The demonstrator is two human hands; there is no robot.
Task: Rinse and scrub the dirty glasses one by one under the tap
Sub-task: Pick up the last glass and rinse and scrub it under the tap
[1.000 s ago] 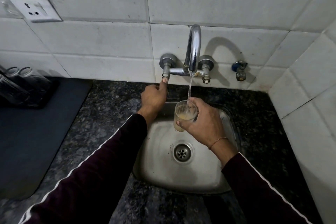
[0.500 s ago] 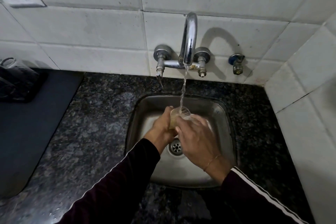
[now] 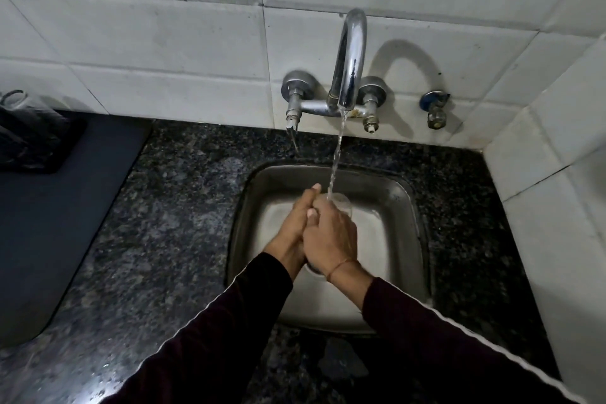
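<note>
Both hands were wrapped around the glass (image 3: 339, 203) over the sink (image 3: 406, 239), the right hand (image 3: 331, 236) closed on its side and the left hand (image 3: 296, 223) pressed against it from the other side, fingers seemingly reaching toward the rim, though the hands hid most of it. The stream from the tap (image 3: 351, 56) fell onto the glass's mouth, so the likeliest trouble was a wet, slick glass twisting loose during scrubbing and knocking against the steel basin. Tilted too far, it could also throw spray onto the counter (image 3: 170, 223), where more glasses (image 3: 19, 108) waited at the far left.
</note>
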